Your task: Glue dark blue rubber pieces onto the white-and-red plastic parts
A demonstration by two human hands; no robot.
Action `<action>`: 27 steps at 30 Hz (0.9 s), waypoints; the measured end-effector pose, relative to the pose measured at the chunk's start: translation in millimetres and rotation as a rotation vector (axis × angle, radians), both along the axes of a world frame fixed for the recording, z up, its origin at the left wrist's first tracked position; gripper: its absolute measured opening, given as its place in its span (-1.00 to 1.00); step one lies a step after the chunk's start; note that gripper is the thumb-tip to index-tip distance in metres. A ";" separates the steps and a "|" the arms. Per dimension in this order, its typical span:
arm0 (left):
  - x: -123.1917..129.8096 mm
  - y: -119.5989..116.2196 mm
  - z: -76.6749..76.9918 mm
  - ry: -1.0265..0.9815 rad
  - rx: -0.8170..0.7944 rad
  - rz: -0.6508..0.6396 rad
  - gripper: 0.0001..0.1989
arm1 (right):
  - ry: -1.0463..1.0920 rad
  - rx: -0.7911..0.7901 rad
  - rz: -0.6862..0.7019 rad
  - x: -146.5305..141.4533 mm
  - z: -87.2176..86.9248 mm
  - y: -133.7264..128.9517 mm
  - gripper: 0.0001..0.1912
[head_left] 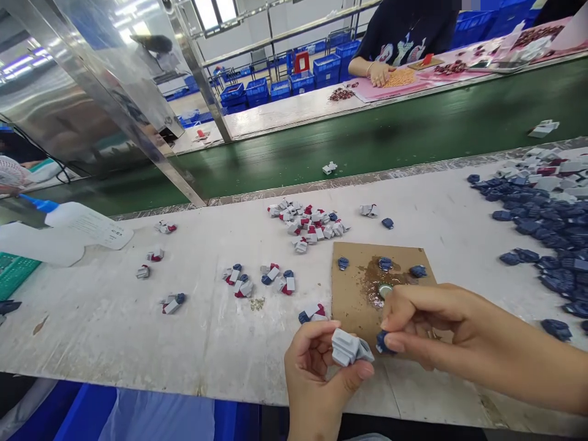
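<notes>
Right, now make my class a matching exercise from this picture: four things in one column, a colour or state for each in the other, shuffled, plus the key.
1. left hand
2. conveyor belt
3. right hand
4. cardboard

A. touches a dark blue piece
B. brown
C. holds a light grey piece
D. green

Pairs: 1-C, 2-D, 3-A, 4-B

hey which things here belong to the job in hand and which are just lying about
Likely in use:
- grey piece, left hand
- dark blue piece, right hand
- cardboard

Probably just lying about:
- background blue crates
- green plastic item
</notes>
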State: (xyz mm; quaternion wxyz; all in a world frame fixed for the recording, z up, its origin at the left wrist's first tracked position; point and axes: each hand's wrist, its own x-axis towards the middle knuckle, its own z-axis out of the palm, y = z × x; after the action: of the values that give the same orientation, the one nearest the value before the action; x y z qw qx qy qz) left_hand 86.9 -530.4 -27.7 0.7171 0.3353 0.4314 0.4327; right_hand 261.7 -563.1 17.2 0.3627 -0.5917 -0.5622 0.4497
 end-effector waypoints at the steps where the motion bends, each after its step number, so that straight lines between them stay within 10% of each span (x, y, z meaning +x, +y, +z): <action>1: 0.3 -0.8 1.8 0.001 -0.002 0.002 -0.60 | 0.036 -0.010 -0.007 -3.3 2.8 -1.1 -0.63; 20: 2.2 -5.7 9.0 0.030 0.011 -0.023 -0.65 | -0.202 0.210 0.044 -12.6 2.8 -6.3 -0.67; 27: 0.9 -2.9 -7.5 -0.048 0.036 -0.135 -0.67 | 0.032 0.171 -0.036 -15.2 -17.4 2.4 -0.61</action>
State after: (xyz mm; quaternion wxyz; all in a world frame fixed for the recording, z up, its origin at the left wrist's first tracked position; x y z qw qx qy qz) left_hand 87.9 -533.3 -35.3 0.7485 0.3660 0.3827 0.3991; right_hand 246.5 -560.7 -0.2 0.4287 -0.5614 -0.5821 0.4028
